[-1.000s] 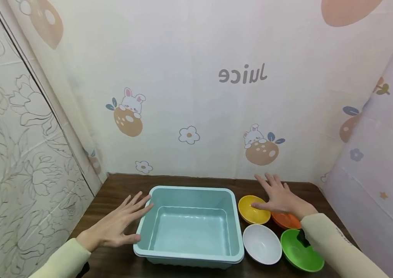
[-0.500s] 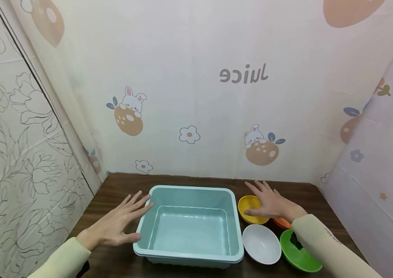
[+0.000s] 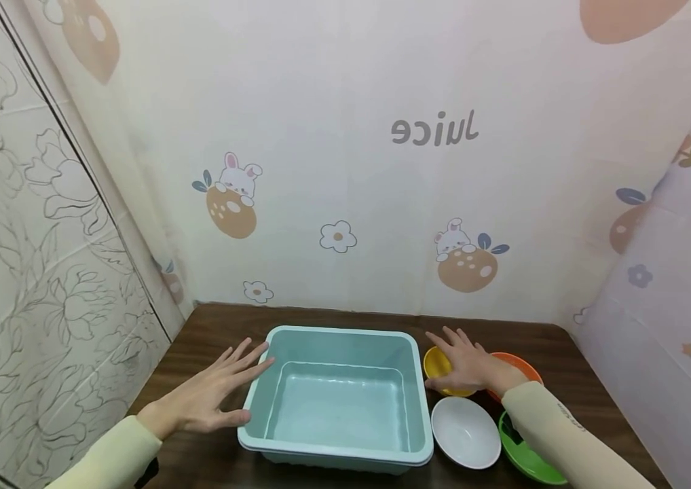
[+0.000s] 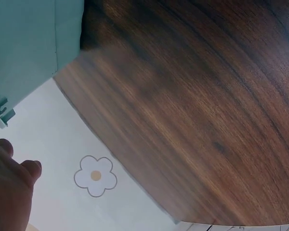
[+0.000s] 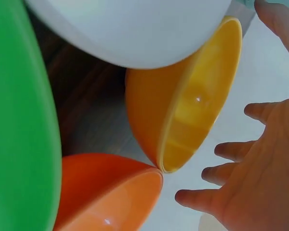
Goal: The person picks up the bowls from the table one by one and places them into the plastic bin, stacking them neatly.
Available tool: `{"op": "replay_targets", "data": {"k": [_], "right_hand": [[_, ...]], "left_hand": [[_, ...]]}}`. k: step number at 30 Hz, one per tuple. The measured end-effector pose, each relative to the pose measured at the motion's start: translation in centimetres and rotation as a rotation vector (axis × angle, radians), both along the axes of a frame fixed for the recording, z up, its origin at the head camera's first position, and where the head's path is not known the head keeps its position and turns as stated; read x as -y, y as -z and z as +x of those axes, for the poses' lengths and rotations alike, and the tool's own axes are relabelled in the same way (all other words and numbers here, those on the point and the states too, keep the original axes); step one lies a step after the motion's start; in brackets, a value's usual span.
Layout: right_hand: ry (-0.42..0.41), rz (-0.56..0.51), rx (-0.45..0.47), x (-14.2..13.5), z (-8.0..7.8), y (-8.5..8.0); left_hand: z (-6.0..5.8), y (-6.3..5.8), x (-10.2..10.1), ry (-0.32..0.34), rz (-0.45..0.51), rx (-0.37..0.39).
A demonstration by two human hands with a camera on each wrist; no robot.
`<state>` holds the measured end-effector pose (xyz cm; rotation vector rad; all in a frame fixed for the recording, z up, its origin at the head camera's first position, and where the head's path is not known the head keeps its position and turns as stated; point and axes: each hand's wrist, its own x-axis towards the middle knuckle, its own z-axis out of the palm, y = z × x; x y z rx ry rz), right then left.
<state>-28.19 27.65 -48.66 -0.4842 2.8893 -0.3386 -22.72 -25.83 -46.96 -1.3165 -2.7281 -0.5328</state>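
Observation:
A pale teal plastic basin [image 3: 339,401] stands on the table with nothing inside it. My left hand [image 3: 208,397], fingers spread, is at its left rim; whether it touches is unclear. In the left wrist view only part of the left hand [image 4: 12,187] shows, beside the basin's outer wall [image 4: 29,43]. My right hand [image 3: 468,363] hovers over the yellow bowl [image 3: 437,367] with fingers spread and holds nothing. The right wrist view shows the right hand [image 5: 260,159] apart from the yellow bowl [image 5: 202,106]. A white bowl [image 3: 466,435] sits nearer, right of the basin.
An orange bowl [image 3: 519,367] and a green bowl [image 3: 531,458] stand farther right, partly covered by the right arm. The dark wood table [image 3: 211,326] meets a printed curtain [image 3: 345,170] at the back. Curtains also stand at both sides.
My right hand has moved left and slightly nearer, uncovering more of the orange bowl. The left hand keeps its place at the basin. The head view has shifted slightly.

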Motion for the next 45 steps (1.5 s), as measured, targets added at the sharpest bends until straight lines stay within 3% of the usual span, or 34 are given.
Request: {"op": "replay_targets", "data": {"k": [13,22,29,45], "right_hand": [[0.009,0.004,0.042,0.3,0.2,0.4],[0.028,0.002,0.049,0.4,0.3,0.3],[0.037,0.002,0.068,0.7,0.5,0.2],[0.044,0.015,0.095,1.0,0.6,0.7]], "left_hand": [[-0.1,-0.5,0.0,-0.007,0.005,0.031],[-0.8,-0.7,-0.4,0.008,0.012,0.008],[-0.4,-0.4,-0.2,-0.007,0.009,0.048],[0.0,0.6,0.1,-0.015,0.04,0.005]]}}
